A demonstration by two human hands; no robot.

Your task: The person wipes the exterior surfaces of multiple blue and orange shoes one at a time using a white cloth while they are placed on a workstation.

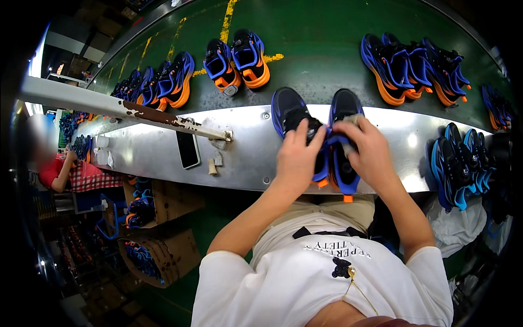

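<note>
Handling a pair of blue-and-orange sneakers on the metal shelf.
Left hand gripping left sneaker; right hand pressing pale cloth onto right sneaker.

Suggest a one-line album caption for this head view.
Left hand and right hand rest on a pair of blue-and-orange shoes at a metal ledge.

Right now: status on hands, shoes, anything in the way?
Left hand on left shoe; right hand on right shoe. Pair on metal shelf. Phone to the left, apart.
</note>
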